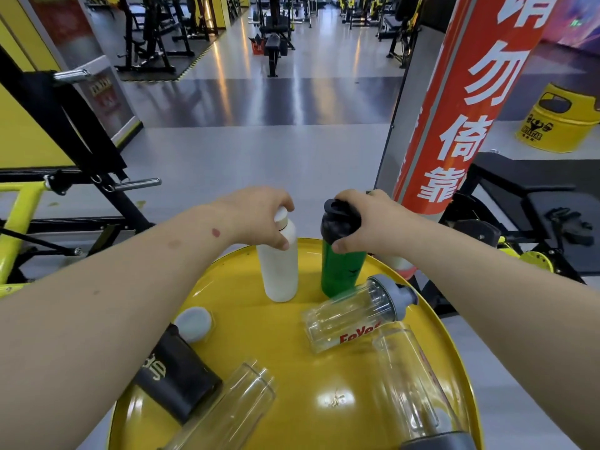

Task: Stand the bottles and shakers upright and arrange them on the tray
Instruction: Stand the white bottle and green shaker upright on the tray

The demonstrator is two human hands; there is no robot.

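Observation:
On the round yellow tray (292,401) a white bottle (281,271) stands upright at the back, with my left hand (256,216) gripping its top. Beside it a green shaker with a black lid (339,264) stands upright, and my right hand (363,222) grips its lid. A clear shaker with a grey lid and red lettering (350,313) lies on its side. Another clear shaker (412,384) lies at the right. A clear lidless cup (237,407) lies at the front. A black shaker (175,381) lies at the left, next to a grey lid (194,323).
A red pillar with white characters (464,102) rises just behind the tray on the right. Yellow and black gym frames (65,196) stand to the left, a black bench (535,206) to the right. A red-and-white object (404,266) peeks out under my right forearm.

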